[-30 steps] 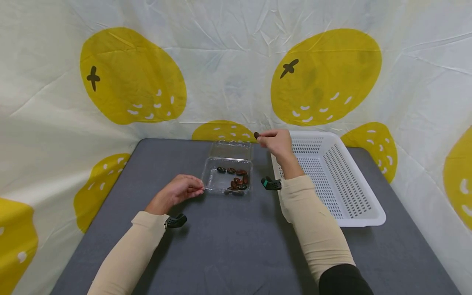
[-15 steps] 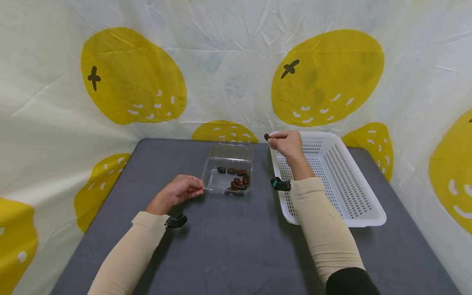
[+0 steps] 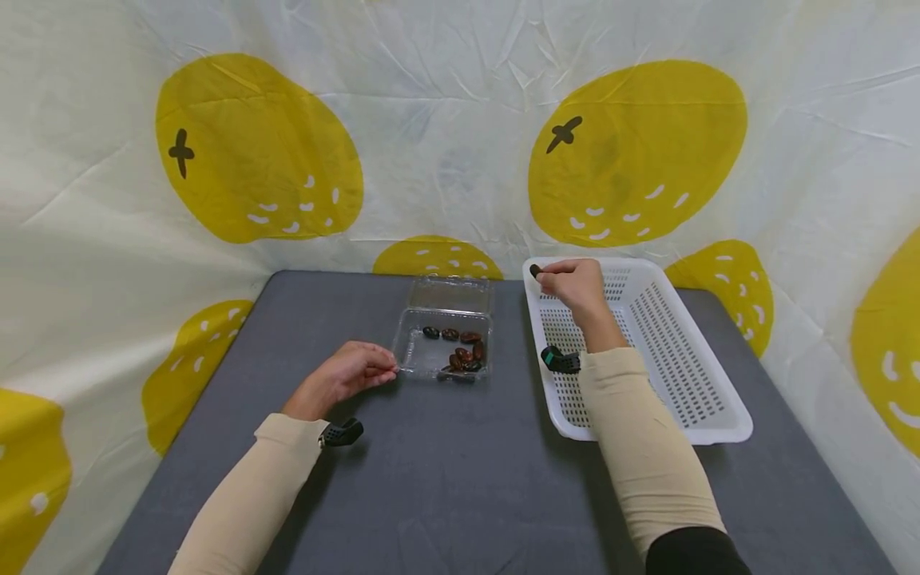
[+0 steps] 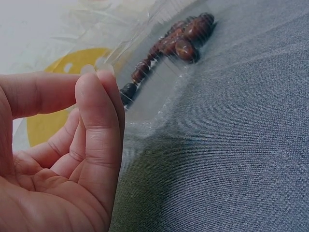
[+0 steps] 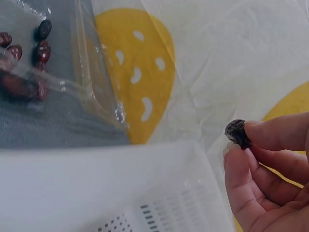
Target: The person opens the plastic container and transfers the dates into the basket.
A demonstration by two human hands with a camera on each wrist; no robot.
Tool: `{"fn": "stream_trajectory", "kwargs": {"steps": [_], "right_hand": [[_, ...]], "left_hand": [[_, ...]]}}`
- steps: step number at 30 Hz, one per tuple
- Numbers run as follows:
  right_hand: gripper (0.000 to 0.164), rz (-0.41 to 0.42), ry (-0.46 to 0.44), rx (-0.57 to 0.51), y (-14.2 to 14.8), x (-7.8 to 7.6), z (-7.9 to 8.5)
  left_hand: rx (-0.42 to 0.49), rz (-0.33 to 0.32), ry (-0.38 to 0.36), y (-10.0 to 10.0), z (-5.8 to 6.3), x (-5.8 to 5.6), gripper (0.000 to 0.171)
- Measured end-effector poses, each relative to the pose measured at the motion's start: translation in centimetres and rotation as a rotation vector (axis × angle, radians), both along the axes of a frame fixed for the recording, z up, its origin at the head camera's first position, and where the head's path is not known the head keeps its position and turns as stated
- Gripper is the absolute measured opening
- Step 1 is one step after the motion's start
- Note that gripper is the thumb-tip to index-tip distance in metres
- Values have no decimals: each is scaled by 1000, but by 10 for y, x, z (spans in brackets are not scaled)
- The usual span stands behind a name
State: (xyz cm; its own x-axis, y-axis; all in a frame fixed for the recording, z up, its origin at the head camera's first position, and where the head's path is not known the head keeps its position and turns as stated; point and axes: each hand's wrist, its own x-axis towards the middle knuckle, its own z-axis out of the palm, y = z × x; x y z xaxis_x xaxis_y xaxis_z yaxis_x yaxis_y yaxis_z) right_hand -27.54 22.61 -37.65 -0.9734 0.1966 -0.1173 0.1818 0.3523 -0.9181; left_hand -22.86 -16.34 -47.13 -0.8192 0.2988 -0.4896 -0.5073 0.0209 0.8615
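Observation:
My left hand [image 3: 354,370] pinches the near left corner of a clear plastic clamshell box [image 3: 414,349], its lid [image 3: 450,295] folded back behind it. Several glossy brown dates [image 3: 470,351] lie in the box, bunched mostly at the right and near side. In the left wrist view, thumb and finger meet at the box's rim. Between thumb and fingertips, my right hand [image 3: 577,287] holds one dark date [image 5: 237,134], above the far left corner of a white perforated plastic basket [image 3: 679,351]. The right forearm covers part of the basket.
A grey cloth [image 3: 460,479] covers the table. Close behind the box and basket hangs a white sheet [image 3: 446,160] printed with yellow fruit, which also runs along both sides. The basket stands to the right of the box, with a narrow gap between.
My right hand has moved right with the date, from the gap beside the box to above the basket's far left corner. The left hand and the box have stayed in place.

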Motion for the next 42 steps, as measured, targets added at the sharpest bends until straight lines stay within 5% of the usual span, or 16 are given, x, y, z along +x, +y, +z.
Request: {"fn": "stream_trajectory", "kwargs": {"steps": [42], "right_hand": [[41,-18,-135,-111,46,-17,-57]], "left_hand": [[11,-20,12,-1,-3,-1,17]]}}
